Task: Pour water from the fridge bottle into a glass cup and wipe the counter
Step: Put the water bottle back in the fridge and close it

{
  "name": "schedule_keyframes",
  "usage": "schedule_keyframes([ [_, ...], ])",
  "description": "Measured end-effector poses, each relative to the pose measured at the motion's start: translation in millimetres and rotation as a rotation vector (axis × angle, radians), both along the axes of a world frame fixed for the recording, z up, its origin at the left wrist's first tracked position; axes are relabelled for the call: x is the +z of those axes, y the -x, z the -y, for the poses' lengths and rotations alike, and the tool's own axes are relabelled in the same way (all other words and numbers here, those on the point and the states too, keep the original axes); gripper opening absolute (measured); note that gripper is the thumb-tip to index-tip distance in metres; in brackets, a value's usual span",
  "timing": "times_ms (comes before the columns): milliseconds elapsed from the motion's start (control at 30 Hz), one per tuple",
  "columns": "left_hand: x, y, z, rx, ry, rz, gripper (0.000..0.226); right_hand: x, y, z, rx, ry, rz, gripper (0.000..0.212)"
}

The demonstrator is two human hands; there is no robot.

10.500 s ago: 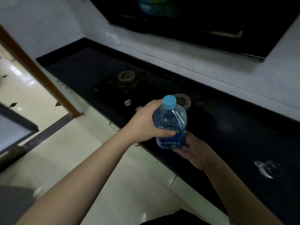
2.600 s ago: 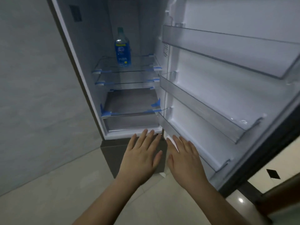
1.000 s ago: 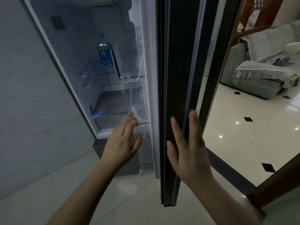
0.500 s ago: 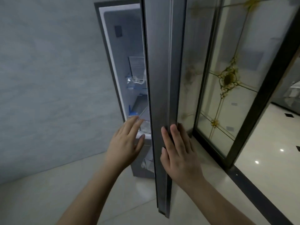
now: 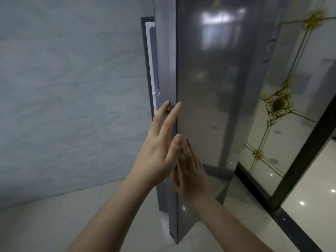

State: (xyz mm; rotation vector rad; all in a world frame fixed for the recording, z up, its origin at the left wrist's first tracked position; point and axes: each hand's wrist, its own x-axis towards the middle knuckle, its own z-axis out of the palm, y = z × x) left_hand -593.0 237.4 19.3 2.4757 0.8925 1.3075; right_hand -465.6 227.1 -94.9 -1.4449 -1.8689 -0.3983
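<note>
The grey fridge door (image 5: pixel 209 88) is nearly closed, with only a narrow white strip of the fridge interior (image 5: pixel 151 70) showing at its left edge. My left hand (image 5: pixel 158 151) lies with straight fingers against the door's edge. My right hand (image 5: pixel 190 171) presses flat on the door's front face, just below and right of the left hand. The water bottle is hidden behind the door. No glass cup or counter is in view.
A pale marbled wall (image 5: pixel 72 88) stands left of the fridge. A dark-framed glass door with gold ornament (image 5: pixel 278 106) stands to the right. Glossy light floor tiles (image 5: pixel 54 224) spread below.
The fridge door has swung further closed, so the shelves and bottle are now hidden. Both hands stayed on the door and followed it leftward.
</note>
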Motion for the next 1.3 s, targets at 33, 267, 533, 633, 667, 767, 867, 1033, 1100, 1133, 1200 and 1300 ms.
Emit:
schedule_keyframes([
  [33,0.1,0.7,-5.3,0.018,-0.002,-0.016,0.054,1.2,3.4,-6.5,0.02,0.022,-0.018,0.083],
  [267,-4.7,18.5,-58.4,0.152,0.048,-0.149,0.062,6.7,16.1,-45.6,-0.002,0.178,-0.017,0.087],
  [533,0.2,29.7,-116.1,0.289,0.076,-0.285,0.072,6.2,10.7,-99.8,-0.14,0.247,0.019,0.088],
  [633,-5.1,25.4,-135.6,0.354,0.041,-0.289,0.074,8.3,2.2,-121.4,-0.195,0.254,0.056,0.084],
  [667,-8.5,23.4,-143.1,0.377,0.014,-0.285,0.074,10.4,-1.9,-128.4,-0.215,0.245,0.069,0.083],
  [767,-18.8,17.2,-167.2,0.466,-0.053,-0.276,0.083,21.1,-18.8,-150.4,-0.287,0.204,0.128,0.081],
  [867,-26.1,8.6,-191.3,0.536,-0.142,-0.334,0.094,34.3,-37.0,-173.1,-0.326,0.144,0.171,0.083],
  [1033,-36.2,-8.9,-226.8,0.621,-0.214,-0.571,0.102,51.3,-60.5,-212.6,-0.299,0.107,0.187,0.093],
  [1100,-39.8,-13.0,-239.4,0.645,-0.23,-0.594,0.106,54.3,-67.4,-226.4,-0.282,0.079,0.191,0.096],
  [1133,-40.9,-14.3,-245.2,0.65,-0.239,-0.59,0.108,54.6,-69.7,-232.3,-0.271,0.06,0.196,0.098],
  [1200,-43.3,-16.9,-259.0,0.662,-0.253,-0.582,0.113,52.8,-73.7,-244.5,-0.263,0.024,0.21,0.1],
  [1300,-47.2,-20.0,-277.8,0.676,-0.281,-0.561,0.119,49.0,-77.3,-259.5,-0.272,-0.006,0.243,0.1],
])
